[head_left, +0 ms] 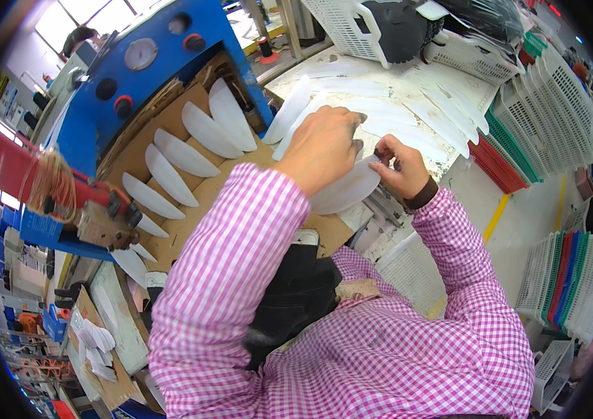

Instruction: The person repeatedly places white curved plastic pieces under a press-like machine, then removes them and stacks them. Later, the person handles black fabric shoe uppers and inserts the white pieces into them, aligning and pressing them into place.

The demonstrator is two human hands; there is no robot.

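Above the corner between the cardboard and the table, a white insole-shaped sheet hangs tilted. My right hand pinches its upper right end between thumb and fingers. Across its upper left side is my left hand, back up, fingers curled and fingertips darkened; what they grip, if anything, is hidden. More white sheets of the same shape stand in a slanting row on brown cardboard to the left. Others lie spread over the worn white table ahead.
A blue machine with round knobs and a gauge rises behind the cardboard. At far left is a red machine arm. White baskets sit on the table's far side; stacked crates stand at right. Below my right hand is another white basket.
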